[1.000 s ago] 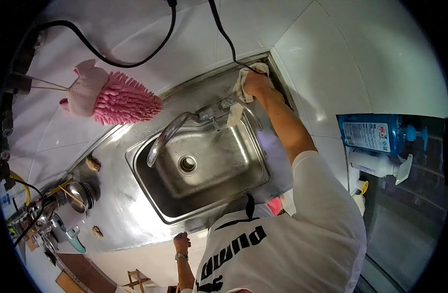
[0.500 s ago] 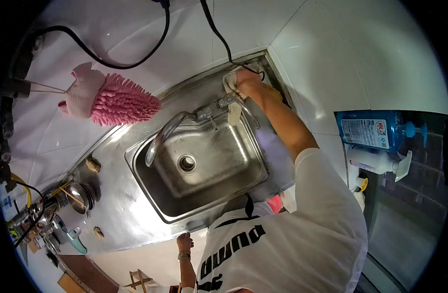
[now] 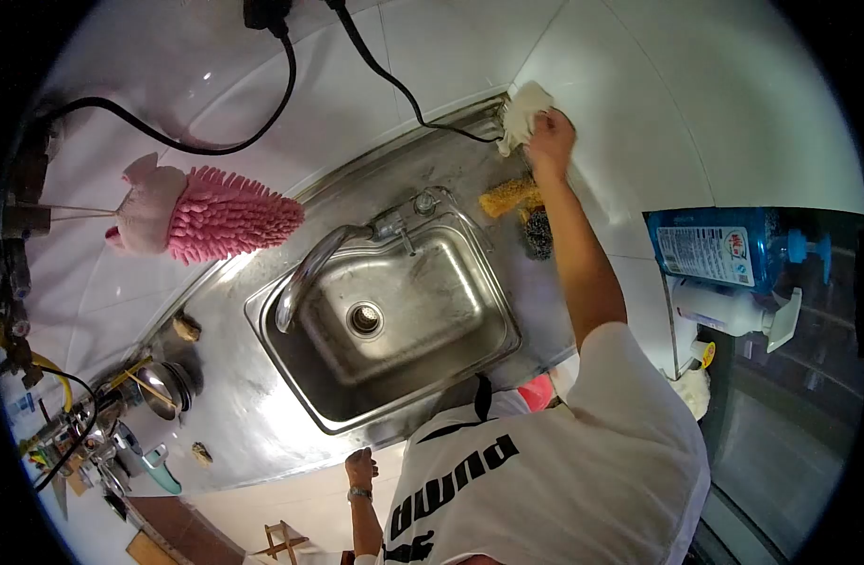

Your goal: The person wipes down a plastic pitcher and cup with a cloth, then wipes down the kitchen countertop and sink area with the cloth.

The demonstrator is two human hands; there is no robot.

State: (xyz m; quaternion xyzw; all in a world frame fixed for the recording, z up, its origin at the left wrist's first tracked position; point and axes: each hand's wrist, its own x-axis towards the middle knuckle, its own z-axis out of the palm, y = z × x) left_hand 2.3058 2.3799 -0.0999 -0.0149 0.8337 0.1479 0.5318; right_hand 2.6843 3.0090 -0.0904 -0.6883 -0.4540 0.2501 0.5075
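My right hand (image 3: 551, 141) is closed around a pale, crumpled cloth (image 3: 524, 111), pressed into the back corner where the steel counter (image 3: 234, 395) meets the white tiles. Below that arm, a yellow scrubber (image 3: 509, 197) and a dark scouring pad (image 3: 537, 234) lie on the counter beside the sink (image 3: 418, 325). A curved chrome faucet (image 3: 311, 268) arches over the basin. My left hand (image 3: 360, 468) hangs low in front of the counter's edge, its fingers curled, and I see nothing in it.
A black cable (image 3: 394, 85) runs down to the back corner, near the cloth. On the left hangs a pink chenille hand towel (image 3: 229, 215). Stacked bowls (image 3: 168, 388) stand at the counter's left end. A blue pump bottle (image 3: 719, 250) and a white spray bottle (image 3: 724, 306) are at the right.
My right hand has moved the cloth from behind the faucet up and right into the corner, uncovering the yellow scrubber and dark pad. My left hand has stayed closed, nearly still.
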